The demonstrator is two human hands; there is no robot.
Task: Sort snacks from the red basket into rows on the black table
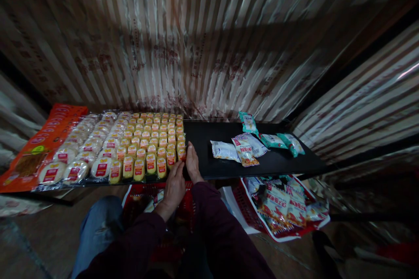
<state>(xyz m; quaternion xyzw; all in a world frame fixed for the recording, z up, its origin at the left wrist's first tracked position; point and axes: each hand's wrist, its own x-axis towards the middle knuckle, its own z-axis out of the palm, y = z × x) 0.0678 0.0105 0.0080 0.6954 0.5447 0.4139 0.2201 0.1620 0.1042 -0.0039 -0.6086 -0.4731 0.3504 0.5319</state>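
Observation:
Rows of small yellow wrapped cakes [139,168] with red-and-yellow labels stand on a black shelf [209,133]. My right hand [193,163] lies flat along the right side of the last row, fingers stretched out and pressed together lengthwise. At the front right corner of the rows, my left hand [175,187] reaches up with its fingers extended against the nearest cakes. Its fingertips are partly hidden, and neither hand appears to grip anything. To the left of the yellow cakes lie rows of round white cakes [101,168] in clear wrappers with red labels.
An orange package [36,152] lies at the shelf's left end. White-and-red snack packets [245,150] and green packets [271,140] lie loose on the right. Below stand a red basket of packets [244,209] and another red basket [131,194]. Striped sheeting [203,43] hangs behind.

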